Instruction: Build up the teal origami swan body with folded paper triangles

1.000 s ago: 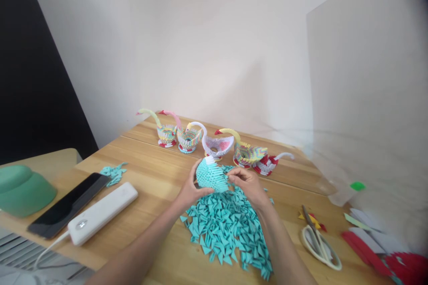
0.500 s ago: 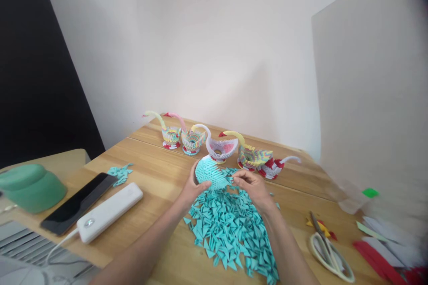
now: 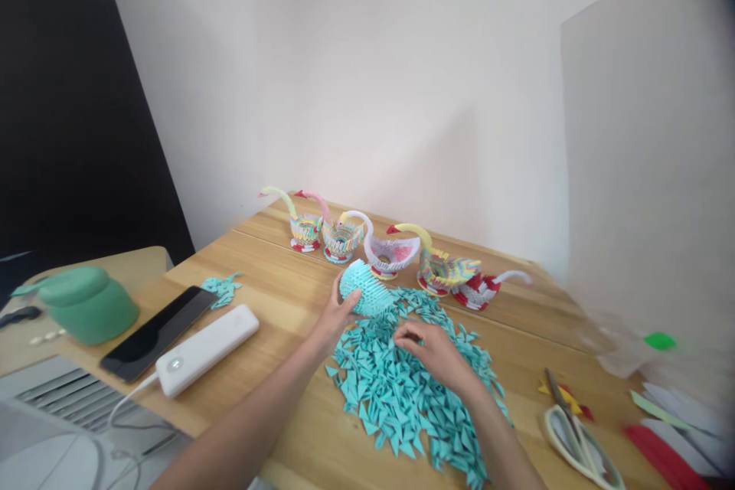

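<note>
My left hand (image 3: 336, 318) is wrapped round a turquoise bowl-shaped model (image 3: 367, 289) built from rows of folded paper pieces, held tilted with its thumb across the side. Below and right of the model, my right hand (image 3: 428, 348) hovers at the pile of turquoise folded paper triangles (image 3: 396, 398). Its thumb and fingertips are pinched together; whatever lies between them blends into the pile and cannot be made out.
Several finished paper swans, among them a lilac one (image 3: 393, 254), stand along the back. Scissors (image 3: 577, 429) and paper strips (image 3: 660, 452) lie right. At left are a white power bank (image 3: 207, 352), a phone (image 3: 161, 331), a small turquoise heap (image 3: 223, 291) and a green container (image 3: 89, 306).
My right hand has moved away from the model's edge, down to the loose triangles. The left hand still holds the model, turned slightly. The whole view has shifted a little.
</note>
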A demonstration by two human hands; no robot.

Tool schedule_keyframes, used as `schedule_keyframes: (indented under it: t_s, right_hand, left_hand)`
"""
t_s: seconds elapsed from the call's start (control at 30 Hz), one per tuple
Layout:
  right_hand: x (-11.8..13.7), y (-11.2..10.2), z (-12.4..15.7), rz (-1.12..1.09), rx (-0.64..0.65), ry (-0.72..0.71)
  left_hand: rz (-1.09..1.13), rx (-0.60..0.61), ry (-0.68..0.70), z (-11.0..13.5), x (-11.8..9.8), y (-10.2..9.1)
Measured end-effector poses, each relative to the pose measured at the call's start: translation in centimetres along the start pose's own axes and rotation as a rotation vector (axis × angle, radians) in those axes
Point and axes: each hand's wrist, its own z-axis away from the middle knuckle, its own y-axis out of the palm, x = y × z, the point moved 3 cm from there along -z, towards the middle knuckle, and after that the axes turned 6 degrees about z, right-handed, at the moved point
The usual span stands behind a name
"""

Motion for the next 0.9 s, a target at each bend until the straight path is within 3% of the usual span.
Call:
schedule_keyframes:
  t_s: [0.07,0.2,0.37,0.63,0.9]
  right_hand:
    - [0.1,-0.4,0.6,0.04,-0.053,-0.009]
    - [1.9,-2.2,0.7,-0.077,-0.323,0.093]
    - [5.0,-1.3,-0.9,-0.219,-0.251,0.057]
    - [5.7,-0.3,-1.6,-0.206,-0.309,0.086]
    - [5.8,-0.7,-2.5,-0.177,-0.312,0.017]
  left_hand:
    - [-0.002,0.013,-0.009,0.1,0.1,0.2]
    - [-0.084,0.058,0.012,0.5,0.6,0.7]
    - [-0.184,0.109,0.098,0.8,0.9,1.2]
    - [-0.144,0.14,0.24,0.6,0.4,1.5]
    - [-0.03,0.062,0.112,0.9,0.3,1.4]
